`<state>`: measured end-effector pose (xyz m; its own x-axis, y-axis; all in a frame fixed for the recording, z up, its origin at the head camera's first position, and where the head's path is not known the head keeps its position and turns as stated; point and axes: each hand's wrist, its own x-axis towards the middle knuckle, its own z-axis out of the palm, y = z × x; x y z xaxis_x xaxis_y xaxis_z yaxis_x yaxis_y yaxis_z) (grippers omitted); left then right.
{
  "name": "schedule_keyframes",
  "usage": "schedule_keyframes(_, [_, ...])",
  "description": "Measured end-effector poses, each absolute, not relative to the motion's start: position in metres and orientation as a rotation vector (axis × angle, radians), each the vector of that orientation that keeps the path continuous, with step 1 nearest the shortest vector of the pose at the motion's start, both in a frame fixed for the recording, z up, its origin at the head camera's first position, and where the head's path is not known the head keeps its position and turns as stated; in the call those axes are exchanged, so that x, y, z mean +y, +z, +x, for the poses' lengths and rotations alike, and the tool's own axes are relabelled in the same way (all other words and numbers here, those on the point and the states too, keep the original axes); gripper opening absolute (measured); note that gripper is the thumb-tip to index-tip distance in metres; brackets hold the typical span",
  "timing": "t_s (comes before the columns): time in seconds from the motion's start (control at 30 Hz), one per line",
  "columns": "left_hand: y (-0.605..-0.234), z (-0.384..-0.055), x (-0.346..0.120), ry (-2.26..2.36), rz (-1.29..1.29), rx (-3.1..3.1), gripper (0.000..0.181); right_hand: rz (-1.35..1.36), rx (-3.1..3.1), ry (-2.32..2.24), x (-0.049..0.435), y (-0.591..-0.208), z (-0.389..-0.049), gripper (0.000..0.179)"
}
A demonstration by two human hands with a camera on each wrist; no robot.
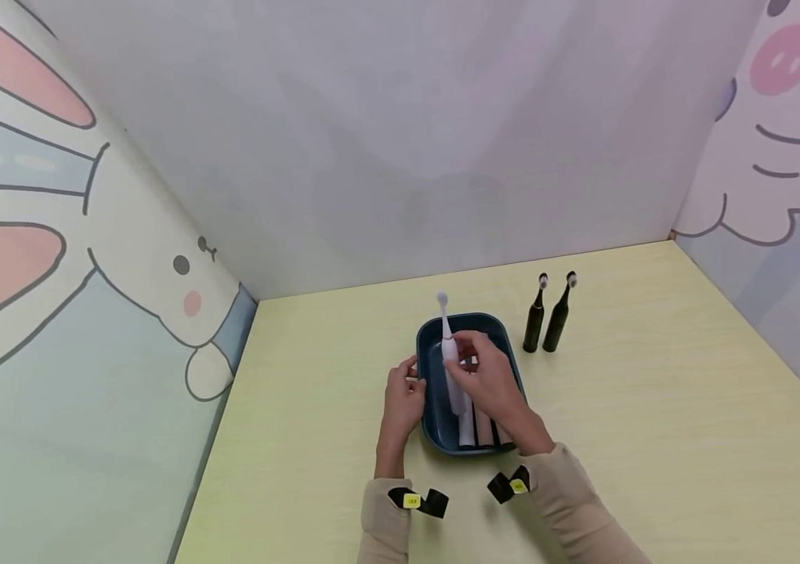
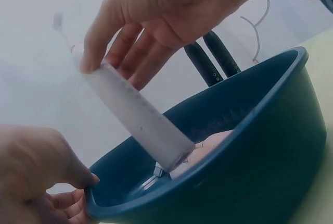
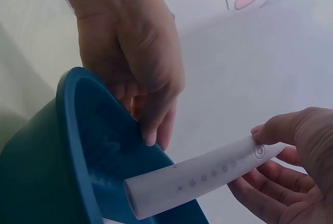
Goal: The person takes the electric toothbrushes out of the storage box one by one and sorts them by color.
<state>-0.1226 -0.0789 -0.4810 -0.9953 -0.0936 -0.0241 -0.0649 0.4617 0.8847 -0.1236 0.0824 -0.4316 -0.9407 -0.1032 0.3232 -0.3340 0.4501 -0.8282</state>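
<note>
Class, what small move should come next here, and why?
Probably, the right hand should lift the white toothbrush clear of the tub: it is pinched head-up, base over the tub, which the left hand holds, and two black toothbrushes stand on the table.

Below the right fingers (image 1: 468, 337), toothbrush handles (image 1: 485, 429) lie in a basin (image 1: 431, 360); rightward, on the tabletop (image 1: 653, 407), are two electric toothbrushes (image 1: 534, 325).

Seen from the head view's center, a white cartoon rabbit (image 1: 139, 251) with pink-lined ears (image 1: 5, 270) adorns the left panel (image 1: 54, 454) at 9 o'clock, opposite a pink-snouted cartoon animal (image 1: 787, 117) at 2, while a plain pale wall (image 1: 400, 157) rises at 12 above a light yellow tabletop (image 1: 653, 423) spanning 4 to 8.
</note>
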Motion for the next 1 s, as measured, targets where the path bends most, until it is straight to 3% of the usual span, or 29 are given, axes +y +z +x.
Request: schedule_keyframes(1.0, [-0.481, -0.122, -0.079, -1.614, 0.131, -2.652, 0.043, 0.241, -2.24, 1.382, 0.129, -0.417, -0.123, 0.041])
